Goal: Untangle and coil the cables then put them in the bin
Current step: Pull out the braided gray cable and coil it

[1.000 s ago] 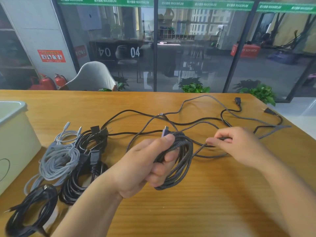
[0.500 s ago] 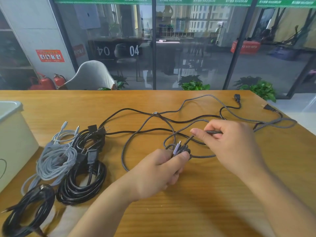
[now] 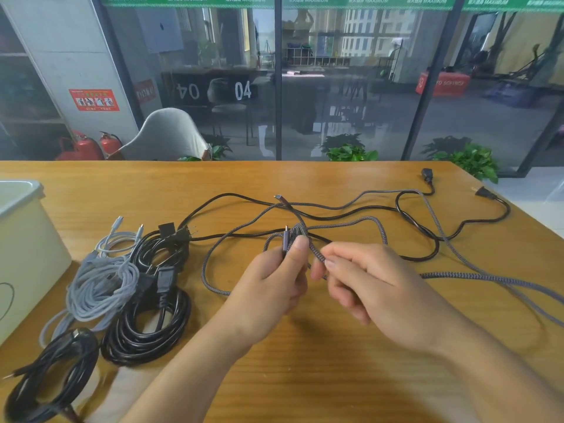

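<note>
In the head view, both forearms reach in from the bottom edge and meet over the middle of the wooden table. The left hand is turned thumb-up, its fingers curled, thumb and forefinger pinching the braided grey cable just below its purple connector, which points upward. The right hand sits just beside it, palm toward the left, fingers bent, its fingertips nipping the same cable near a few small loops between the two hands. The rest of that cable trails loose across the table to the right edge and back in a wide loop on the left, crossing a black power cord that lies uncoiled beyond the hands. To the left lie a coiled light grey cable, a coiled black cable and another black coil near the bottom corner, all outside the white bin at the table's left edge. Compared with a second ago, the thick bundle that the left hand held is gone, leaving only small loops at the connector, and the right hand has drawn in from the right to close beside the left.
</note>
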The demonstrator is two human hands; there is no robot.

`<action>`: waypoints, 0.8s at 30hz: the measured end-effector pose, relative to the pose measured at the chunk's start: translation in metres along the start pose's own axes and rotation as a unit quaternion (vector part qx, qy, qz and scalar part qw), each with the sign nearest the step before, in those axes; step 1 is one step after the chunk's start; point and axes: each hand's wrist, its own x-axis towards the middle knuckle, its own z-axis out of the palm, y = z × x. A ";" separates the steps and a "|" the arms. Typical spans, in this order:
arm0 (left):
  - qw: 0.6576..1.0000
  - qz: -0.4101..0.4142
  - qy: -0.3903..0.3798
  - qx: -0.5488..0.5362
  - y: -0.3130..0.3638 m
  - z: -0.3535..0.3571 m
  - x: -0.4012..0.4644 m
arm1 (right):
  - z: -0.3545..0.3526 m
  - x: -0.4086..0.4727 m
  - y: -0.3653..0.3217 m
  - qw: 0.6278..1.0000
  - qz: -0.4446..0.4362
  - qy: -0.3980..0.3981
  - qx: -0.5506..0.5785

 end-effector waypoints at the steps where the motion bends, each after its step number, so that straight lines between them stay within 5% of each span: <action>1: 1.000 0.002 0.000 -0.005 0.001 0.000 -0.001 | 0.000 -0.001 -0.002 1.000 0.003 -0.015 -0.005; 16: 0.996 0.059 0.070 -0.006 0.001 -0.003 -0.002 | 0.034 -0.003 -0.010 0.983 0.057 -0.170 -0.040; 24: 0.994 0.067 0.039 -0.078 0.003 -0.005 -0.002 | 0.047 0.000 0.000 0.970 0.045 -0.237 0.010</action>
